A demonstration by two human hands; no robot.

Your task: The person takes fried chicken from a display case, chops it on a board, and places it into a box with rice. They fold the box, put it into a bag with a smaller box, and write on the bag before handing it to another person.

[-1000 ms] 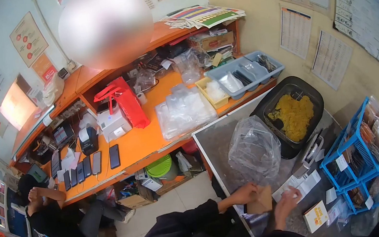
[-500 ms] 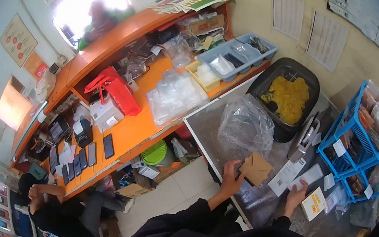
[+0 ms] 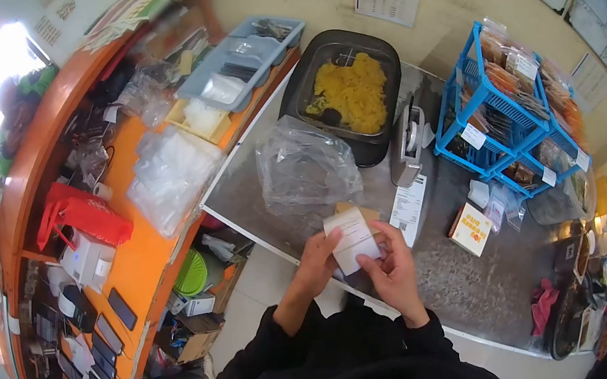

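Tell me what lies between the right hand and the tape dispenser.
In the head view, a printed paper slip lies between the right hand and tape dispenser.

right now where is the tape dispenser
In the head view, right of centre, the tape dispenser sits on the metal table between the black tray of yellow food and the blue baskets, just beyond the printed slip.
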